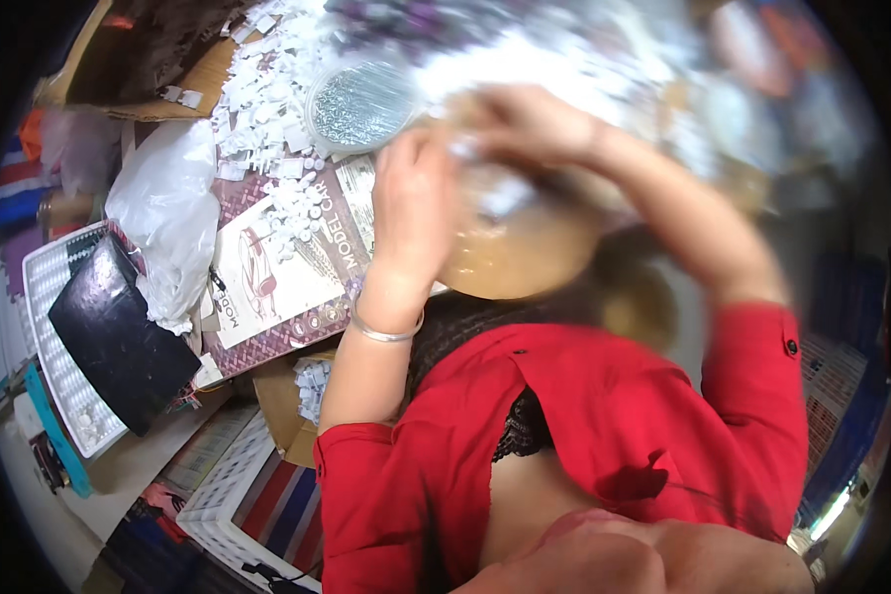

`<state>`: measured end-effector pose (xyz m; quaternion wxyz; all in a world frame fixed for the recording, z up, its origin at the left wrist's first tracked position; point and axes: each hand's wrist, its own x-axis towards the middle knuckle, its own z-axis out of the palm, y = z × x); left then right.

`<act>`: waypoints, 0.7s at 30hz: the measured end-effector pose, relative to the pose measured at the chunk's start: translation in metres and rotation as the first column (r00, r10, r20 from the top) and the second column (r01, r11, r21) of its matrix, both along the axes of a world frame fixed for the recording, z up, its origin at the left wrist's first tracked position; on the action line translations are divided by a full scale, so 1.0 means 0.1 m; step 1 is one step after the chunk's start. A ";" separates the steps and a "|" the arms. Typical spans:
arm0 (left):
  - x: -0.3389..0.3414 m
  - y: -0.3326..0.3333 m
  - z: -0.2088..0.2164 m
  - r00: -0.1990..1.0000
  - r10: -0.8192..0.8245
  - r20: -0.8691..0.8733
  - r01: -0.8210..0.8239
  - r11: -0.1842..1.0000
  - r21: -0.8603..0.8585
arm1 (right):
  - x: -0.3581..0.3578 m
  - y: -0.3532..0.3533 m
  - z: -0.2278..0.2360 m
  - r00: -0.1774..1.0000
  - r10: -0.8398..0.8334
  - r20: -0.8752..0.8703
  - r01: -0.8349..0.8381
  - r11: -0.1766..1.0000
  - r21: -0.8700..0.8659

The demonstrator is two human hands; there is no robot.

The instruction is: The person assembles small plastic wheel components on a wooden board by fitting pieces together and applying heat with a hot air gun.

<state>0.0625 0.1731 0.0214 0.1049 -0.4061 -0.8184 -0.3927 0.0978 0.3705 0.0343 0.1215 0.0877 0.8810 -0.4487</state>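
Observation:
My left hand, with a silver bangle on its wrist, is just below a round clear tub of thin metal pins. Its fingers are bent and drawn together; whatever is between them is hidden. Motion smears my right hand, which reaches in from the right close to the left fingertips, so its grip does not show. Beneath both hands lies a round tan basin with a blurred white item in it. Left of the tub spreads a heap of small white plastic pieces.
A printed board lies under small white round beads. Beside it are a clear plastic bag and a white basket holding a black sheet. An open cardboard box stands far left. Below sits another white basket.

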 end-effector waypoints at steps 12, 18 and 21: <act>0.17 -0.08 -0.18 0.977 -0.097 0.192 0.100 0.995 -0.007 | 0.36 -0.09 -0.10 0.896 0.285 -0.341 -0.185 0.937 0.298; 0.20 -0.13 -0.08 0.975 -0.136 0.173 0.104 0.978 0.183 | 0.43 -0.10 0.21 0.841 0.237 -0.487 -0.211 0.971 0.108; 0.29 -0.16 -0.05 0.979 -0.178 0.102 0.148 0.957 0.251 | 0.50 -0.15 0.18 0.840 0.132 -0.526 -0.157 0.988 -0.003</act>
